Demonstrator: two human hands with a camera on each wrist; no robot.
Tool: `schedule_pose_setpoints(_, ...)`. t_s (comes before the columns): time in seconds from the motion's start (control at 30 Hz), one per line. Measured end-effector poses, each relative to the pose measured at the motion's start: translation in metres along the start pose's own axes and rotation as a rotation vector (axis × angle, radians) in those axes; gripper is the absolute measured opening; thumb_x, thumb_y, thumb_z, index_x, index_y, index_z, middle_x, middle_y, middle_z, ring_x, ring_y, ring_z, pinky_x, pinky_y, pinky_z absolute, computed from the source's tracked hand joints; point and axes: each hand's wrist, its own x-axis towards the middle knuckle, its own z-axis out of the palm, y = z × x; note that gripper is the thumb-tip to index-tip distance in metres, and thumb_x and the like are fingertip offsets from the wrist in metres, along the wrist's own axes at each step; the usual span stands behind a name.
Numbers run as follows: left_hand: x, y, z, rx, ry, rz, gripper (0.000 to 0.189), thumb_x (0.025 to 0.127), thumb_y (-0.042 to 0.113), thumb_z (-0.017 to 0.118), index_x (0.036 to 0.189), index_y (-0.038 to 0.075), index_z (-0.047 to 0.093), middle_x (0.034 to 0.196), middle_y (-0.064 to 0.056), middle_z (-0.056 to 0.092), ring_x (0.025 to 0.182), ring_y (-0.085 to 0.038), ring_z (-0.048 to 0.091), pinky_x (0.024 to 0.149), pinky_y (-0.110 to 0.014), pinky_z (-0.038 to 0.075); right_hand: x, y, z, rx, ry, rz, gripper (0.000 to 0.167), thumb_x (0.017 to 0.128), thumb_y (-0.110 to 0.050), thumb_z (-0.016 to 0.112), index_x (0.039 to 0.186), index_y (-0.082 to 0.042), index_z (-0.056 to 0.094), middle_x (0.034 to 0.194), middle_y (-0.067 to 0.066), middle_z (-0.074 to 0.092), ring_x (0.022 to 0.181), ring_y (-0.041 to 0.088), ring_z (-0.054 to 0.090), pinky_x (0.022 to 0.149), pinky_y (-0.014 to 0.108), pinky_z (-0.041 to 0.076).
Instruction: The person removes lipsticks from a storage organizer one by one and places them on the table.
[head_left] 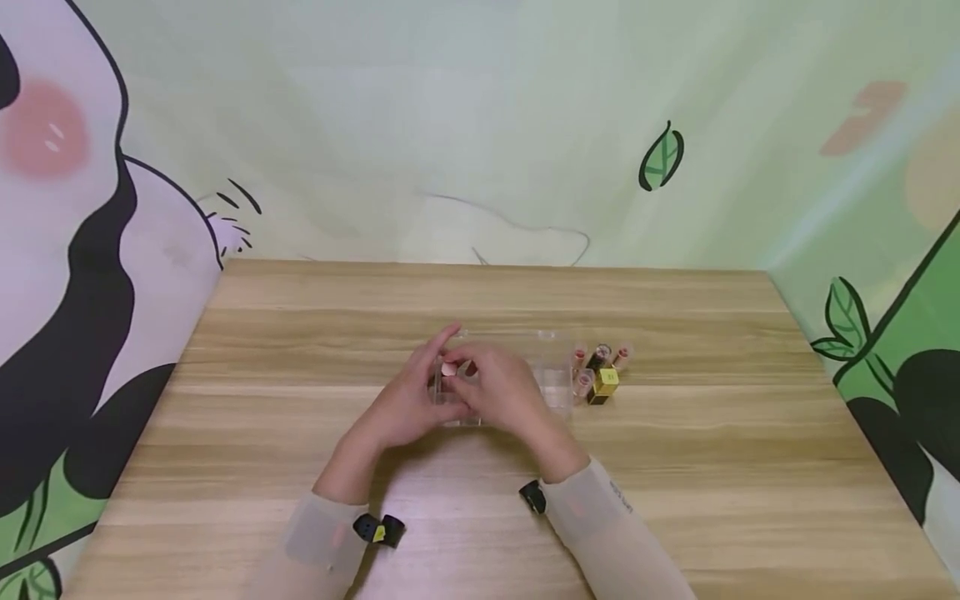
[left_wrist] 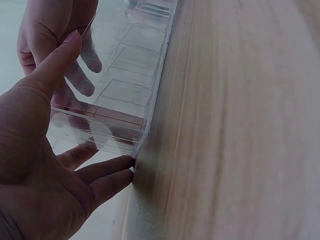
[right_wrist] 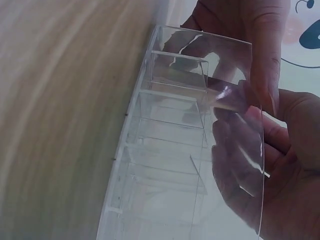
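A clear plastic organizer box (head_left: 557,385) with small compartments stands on the table. My left hand (head_left: 408,396) is spread around its left end. In the left wrist view its thumb (left_wrist: 65,57) lies along the upper edge, and its fingertips (left_wrist: 125,172) touch the bottom corner. My right hand (head_left: 498,387) reaches over the box, thumb and index pinching a small pink-topped lipstick (head_left: 448,369) over the leftmost part. Most of that lipstick is hidden by the fingers. Seen through the clear wall, the right hand's other fingers (right_wrist: 232,165) hang behind it.
Just right of the box stands a cluster of several lipsticks: one with a gold cap (head_left: 606,379), a dark one (head_left: 597,358) and pink clear-cased ones (head_left: 583,384). The wooden table (head_left: 465,292) meets a painted backdrop (head_left: 450,125) at its far edge.
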Motion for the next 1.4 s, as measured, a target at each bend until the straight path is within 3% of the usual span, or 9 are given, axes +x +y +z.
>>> schedule_pose_setpoints(0.27,0.001,0.000,0.000,0.004,0.000,-0.007,0.113,0.083,0.047,0.093,0.166,0.056,0.016,0.163,-0.006,0.041,0.145,-0.042,0.049,0.114,-0.068,0.041,-0.001,0.001,-0.005,0.017,0.000,-0.004,0.024,0.100,-0.018,0.077,0.123,-0.013,0.079,0.114,0.003,0.079,0.099,0.023,0.073,0.083,0.042,0.059)
schedule_pose_setpoints(0.57,0.002,0.002,-0.001,0.002,0.005,0.007,0.114,0.083,0.046,0.093,0.168,0.050,0.018,0.168,-0.009,0.036,0.149,-0.041,0.044,0.116,-0.069,0.037,-0.001,0.000,-0.012,0.002,0.000,-0.024,0.025,0.101,-0.021,0.076,0.125,-0.013,0.078,0.117,0.004,0.078,0.101,0.022,0.072,0.085,0.042,0.058)
schedule_pose_setpoints(0.83,0.004,0.002,-0.001,-0.002,-0.003,-0.013,0.113,0.083,0.053,0.091,0.168,0.052,0.016,0.169,-0.006,0.035,0.149,-0.039,0.044,0.117,-0.068,0.037,-0.003,-0.001,-0.018,0.010,0.032,-0.046,0.023,0.103,-0.019,0.075,0.124,-0.012,0.078,0.115,0.003,0.079,0.098,0.019,0.072,0.081,0.038,0.058)
schedule_pose_setpoints(1.13,0.003,-0.001,-0.001,-0.012,-0.004,-0.007,0.113,0.084,0.051,0.091,0.171,0.040,0.019,0.165,-0.009,0.038,0.144,-0.042,0.049,0.114,-0.069,0.040,-0.005,-0.003,-0.026,0.022,0.057,-0.062,0.023,0.103,-0.018,0.075,0.124,-0.012,0.078,0.120,0.004,0.078,0.101,0.021,0.072,0.085,0.039,0.059)
schedule_pose_setpoints(1.4,0.003,0.002,0.000,-0.006,-0.002,0.004,0.115,0.083,0.048,0.093,0.171,0.036,0.020,0.144,-0.002,0.051,0.140,-0.040,0.053,0.114,-0.066,0.043,-0.010,-0.003,-0.036,0.074,0.063,-0.042,0.026,0.103,-0.017,0.074,0.127,-0.009,0.077,0.123,0.006,0.077,0.104,0.023,0.072,0.089,0.042,0.060)
